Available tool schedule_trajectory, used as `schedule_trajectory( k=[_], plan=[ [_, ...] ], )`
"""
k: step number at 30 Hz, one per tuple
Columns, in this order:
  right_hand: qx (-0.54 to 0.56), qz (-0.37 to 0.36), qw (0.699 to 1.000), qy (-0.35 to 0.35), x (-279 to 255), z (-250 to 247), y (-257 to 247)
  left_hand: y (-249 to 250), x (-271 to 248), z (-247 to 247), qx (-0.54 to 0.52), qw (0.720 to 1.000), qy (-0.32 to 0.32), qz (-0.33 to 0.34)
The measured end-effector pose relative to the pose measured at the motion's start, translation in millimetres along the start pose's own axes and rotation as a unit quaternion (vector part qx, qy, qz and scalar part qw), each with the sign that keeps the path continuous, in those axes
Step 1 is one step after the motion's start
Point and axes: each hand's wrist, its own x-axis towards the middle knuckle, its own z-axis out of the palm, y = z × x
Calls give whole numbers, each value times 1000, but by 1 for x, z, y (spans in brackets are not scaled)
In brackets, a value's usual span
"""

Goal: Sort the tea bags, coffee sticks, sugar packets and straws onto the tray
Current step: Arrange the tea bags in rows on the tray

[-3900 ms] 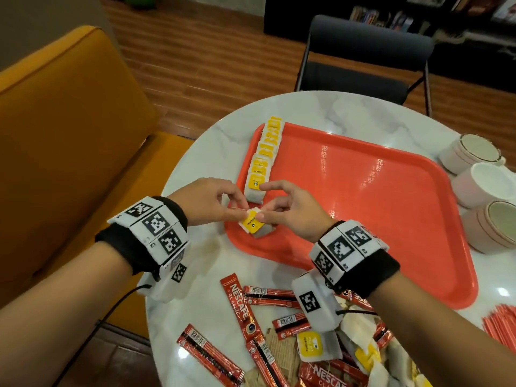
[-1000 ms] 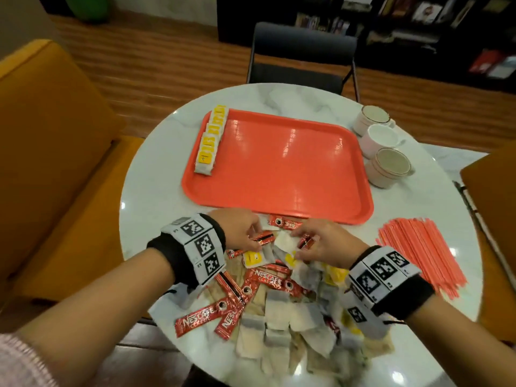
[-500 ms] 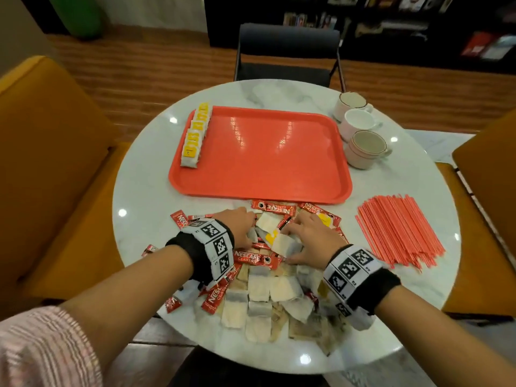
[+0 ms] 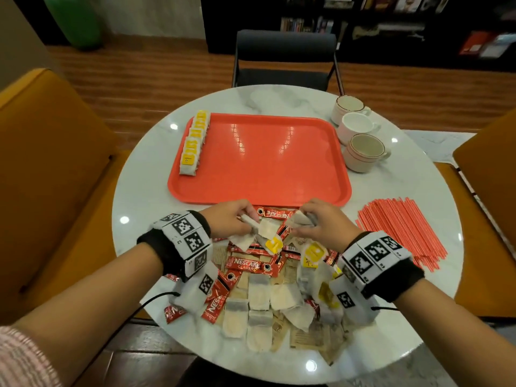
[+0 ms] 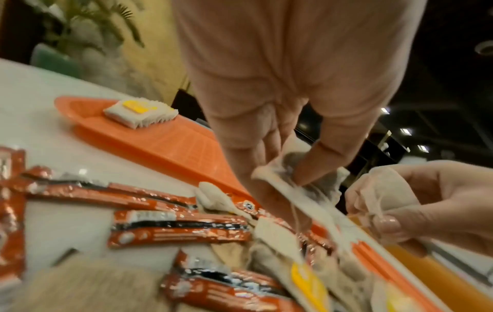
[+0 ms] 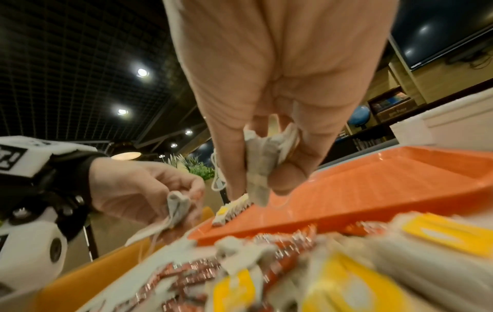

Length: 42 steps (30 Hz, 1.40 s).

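An orange tray (image 4: 259,163) lies mid-table with a row of yellow-tagged tea bags (image 4: 194,143) along its left edge. In front of it is a mixed pile: red coffee sticks (image 4: 251,265), loose tea bags (image 4: 258,296) and brown sugar packets (image 4: 307,335). My left hand (image 4: 245,219) pinches a tea bag (image 5: 288,181) just above the pile, its yellow tag (image 4: 273,245) dangling. My right hand (image 4: 307,219) grips another tea bag (image 6: 264,166), close beside the left. Red straws (image 4: 402,233) lie in a heap at the right.
Three cups (image 4: 363,152) stand right of the tray. A dark chair (image 4: 284,60) is behind the round table, orange seats (image 4: 47,174) on both sides. The tray's middle and right (image 4: 293,152) hold nothing.
Both hands left the tray's tea bag row and came back to the pile. In the last half second each lifted a tea bag out of it.
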Motion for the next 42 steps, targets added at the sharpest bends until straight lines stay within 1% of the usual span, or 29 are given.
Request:
schedule_trajectory(
  k=[2,3,4,6,8,9,10,11,13,14,16,17,19,22,24,28,31,34,36,40,42],
  plan=[
    [39,-5,999,6,5,-8,-13,4,2,-3,-97,995,12,-17],
    [60,-7,998,-2,8,-9,-20,5,4,-2,-153,988,21,-30],
    [78,-8,997,-12,12,-10,-29,7,5,-3,-221,974,29,-42],
    [79,-4,996,-28,22,-8,-45,13,4,-3,-365,929,34,-56],
    [41,4,999,-26,31,-4,-61,14,1,-6,-474,879,18,-54],
    [32,4,999,-22,36,-1,-68,12,-2,-10,-510,859,4,-53],
    [35,1,999,-21,41,2,-74,9,-4,-12,-533,844,-7,-54],
    [49,-7,998,-26,44,4,-79,6,-6,-15,-545,837,-15,-51],
    [91,-25,995,-43,47,8,-87,-1,-9,-18,-543,839,-9,-35],
    [120,-32,991,-53,50,10,-93,-6,-9,-21,-539,842,16,-33],
    [172,-34,983,-62,52,13,-99,-13,-11,-27,-543,836,75,-43],
    [189,-34,980,-60,55,16,-103,-20,-13,-33,-549,830,86,-42],
    [225,-24,973,-53,61,21,-106,-31,-17,-44,-556,826,84,-39],
    [309,8,949,-58,68,25,-109,-45,-23,-56,-570,816,87,-42],
    [347,22,936,-52,73,28,-110,-54,-27,-61,-567,818,86,-43],
    [329,13,944,-36,83,32,-118,-66,-31,-70,-515,847,105,-82],
    [295,10,954,-58,91,32,-126,-72,-32,-73,-475,865,118,-111],
    [287,35,951,-105,101,37,-136,-80,-31,-76,-471,869,111,-100],
    [275,58,951,-130,108,38,-139,-82,-32,-78,-459,876,121,-88],
    [211,76,960,-166,123,37,-144,-87,-29,-86,-396,899,173,-64],
    [199,96,960,-171,130,37,-146,-90,-26,-90,-339,915,214,-47]
  ],
)
